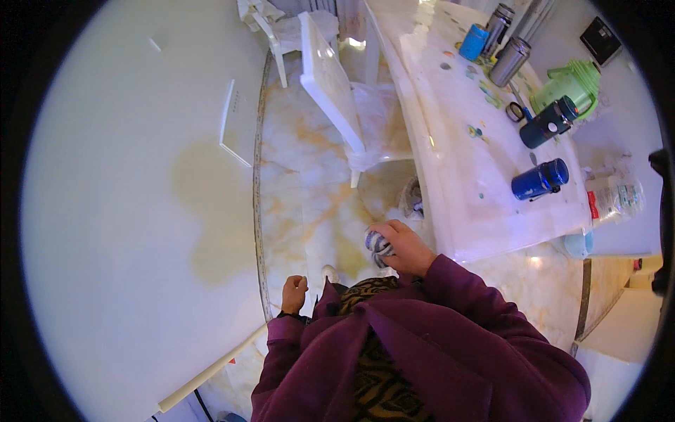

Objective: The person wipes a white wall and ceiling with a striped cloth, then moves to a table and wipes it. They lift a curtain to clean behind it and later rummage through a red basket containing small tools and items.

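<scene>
A bunched striped cloth [377,243], white with blue-grey bands, is gripped in my right hand [405,247] in front of my body. This hand is just left of the near end of a table [474,235] with a glossy clear cover. My left hand [294,294] hangs low by my side, near the foot of the white wall. Its fingers are curled in and nothing shows in them. A dark band circles that wrist. Below the cloth, a white shoe [330,274] partly shows on the marbled floor.
On the table stand a blue flask [539,180], a dark flask [547,124], a green jug [572,87], steel flasks [509,62] and a light-blue container [474,42]. White chairs [332,79] line its left side. A lined bin [411,199] sits beneath its edge. The wall [132,211] bounds the left.
</scene>
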Available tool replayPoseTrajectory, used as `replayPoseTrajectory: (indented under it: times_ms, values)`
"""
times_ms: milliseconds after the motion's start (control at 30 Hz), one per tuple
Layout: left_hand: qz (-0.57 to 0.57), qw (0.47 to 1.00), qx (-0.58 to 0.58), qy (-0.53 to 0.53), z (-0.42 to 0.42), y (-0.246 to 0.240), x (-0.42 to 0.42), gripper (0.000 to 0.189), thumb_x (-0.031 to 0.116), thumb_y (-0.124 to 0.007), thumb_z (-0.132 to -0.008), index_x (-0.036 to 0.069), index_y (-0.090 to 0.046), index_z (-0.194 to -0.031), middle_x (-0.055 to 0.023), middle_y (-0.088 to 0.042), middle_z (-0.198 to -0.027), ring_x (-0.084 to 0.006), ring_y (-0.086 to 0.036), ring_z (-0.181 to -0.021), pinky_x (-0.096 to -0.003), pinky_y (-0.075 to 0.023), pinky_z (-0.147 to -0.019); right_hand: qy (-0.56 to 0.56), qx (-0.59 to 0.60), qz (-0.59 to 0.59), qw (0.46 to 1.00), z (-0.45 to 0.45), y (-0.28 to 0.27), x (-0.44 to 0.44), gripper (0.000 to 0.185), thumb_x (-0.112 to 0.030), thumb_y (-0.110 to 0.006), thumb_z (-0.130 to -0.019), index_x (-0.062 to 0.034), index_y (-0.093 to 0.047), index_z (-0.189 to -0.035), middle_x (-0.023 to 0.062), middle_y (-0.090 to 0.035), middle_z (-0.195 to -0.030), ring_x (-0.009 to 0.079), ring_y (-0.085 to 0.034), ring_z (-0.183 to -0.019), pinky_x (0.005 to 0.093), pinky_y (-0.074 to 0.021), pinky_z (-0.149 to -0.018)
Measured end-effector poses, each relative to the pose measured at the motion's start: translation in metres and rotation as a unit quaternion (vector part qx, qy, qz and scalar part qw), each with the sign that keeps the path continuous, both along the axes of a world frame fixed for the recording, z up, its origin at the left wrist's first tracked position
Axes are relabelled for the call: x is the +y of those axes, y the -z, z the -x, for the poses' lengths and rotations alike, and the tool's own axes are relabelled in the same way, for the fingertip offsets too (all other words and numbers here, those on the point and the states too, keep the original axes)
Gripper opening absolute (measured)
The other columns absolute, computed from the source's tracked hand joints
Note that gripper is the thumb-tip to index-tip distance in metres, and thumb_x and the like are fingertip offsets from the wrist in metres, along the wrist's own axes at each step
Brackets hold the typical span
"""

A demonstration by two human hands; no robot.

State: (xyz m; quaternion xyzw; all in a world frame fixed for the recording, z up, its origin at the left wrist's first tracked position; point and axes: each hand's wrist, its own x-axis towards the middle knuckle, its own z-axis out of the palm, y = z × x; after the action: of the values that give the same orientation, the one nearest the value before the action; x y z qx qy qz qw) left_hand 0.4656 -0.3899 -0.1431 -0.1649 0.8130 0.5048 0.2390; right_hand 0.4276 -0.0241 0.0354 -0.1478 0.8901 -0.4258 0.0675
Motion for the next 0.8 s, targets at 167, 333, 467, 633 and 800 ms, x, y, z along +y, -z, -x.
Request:
replayPoseTrajectory:
  times_ms: [167, 333, 467, 633, 800]
  values:
    - [-0.017, 0.997, 0.017, -0.074, 0.018, -0.007, -0.027, 0.033, 0.026, -0.062, -0.091, -0.006, -0.059, -0.101, -0.0125, -0.066, -0.085, -0.0198, -0.064, -0.074, -0.0327, -0.0515, -0.068, -0.047, -0.015, -0.064, 0.997, 0.019, -0.014, -0.039, 0.053, -0.009, -0.067, -0.072, -0.0087, -0.052, -0.123, 0.021, -0.057, -0.108, 0.0424, -0.054, -0.102, 0.0468, -0.0459, -0.087]
    - [-0.024, 0.998, 0.019, -0.06, 0.037, -0.008, -0.06, 0.036, 0.029, -0.06, -0.092, -0.005, -0.057, -0.106, -0.0116, -0.065, -0.089, -0.0194, -0.064, -0.077, -0.0321, -0.051, -0.067, -0.158, -0.041, -0.049, 0.985, 0.026, -0.013, -0.086, 0.059, -0.011, -0.067, -0.072, -0.0094, -0.05, -0.129, 0.0219, -0.055, -0.115, 0.0416, -0.054, -0.106, 0.046, -0.0455, -0.092]
    - [-0.035, 0.999, -0.013, -0.028, 0.052, -0.006, -0.09, 0.043, 0.034, -0.059, -0.094, -0.002, -0.054, -0.117, -0.0113, -0.063, -0.103, -0.0198, -0.064, -0.086, -0.032, -0.051, -0.066, -0.136, -0.018, -0.079, 0.987, 0.044, -0.019, -0.111, 0.06, -0.011, -0.069, -0.072, -0.0091, -0.05, -0.129, 0.0204, -0.054, -0.114, 0.04, -0.054, -0.106, 0.0434, -0.0459, -0.091]
    - [-0.025, 0.998, 0.044, 0.024, 0.088, -0.023, -0.11, 0.044, 0.033, -0.059, -0.094, -0.005, -0.054, -0.116, -0.0113, -0.064, -0.096, -0.0192, -0.064, -0.086, -0.0328, -0.0511, -0.067, -0.088, -0.038, -0.066, 0.993, 0.064, -0.035, -0.136, 0.061, -0.012, -0.068, -0.072, -0.0081, -0.049, -0.129, 0.0223, -0.055, -0.115, 0.041, -0.053, -0.107, 0.0448, -0.0446, -0.093]
    - [0.032, 0.982, 0.166, 0.081, 0.171, -0.058, -0.087, 0.035, 0.029, -0.063, -0.09, -0.003, -0.061, -0.105, -0.0212, -0.066, -0.101, -0.0326, -0.064, -0.095, -0.0397, -0.0506, -0.082, 0.015, 0.046, 0.03, 0.998, 0.104, -0.055, -0.127, 0.066, -0.011, -0.072, -0.071, -0.0075, -0.047, -0.132, 0.0215, -0.056, -0.116, 0.0389, -0.054, -0.109, 0.0436, -0.0443, -0.094]
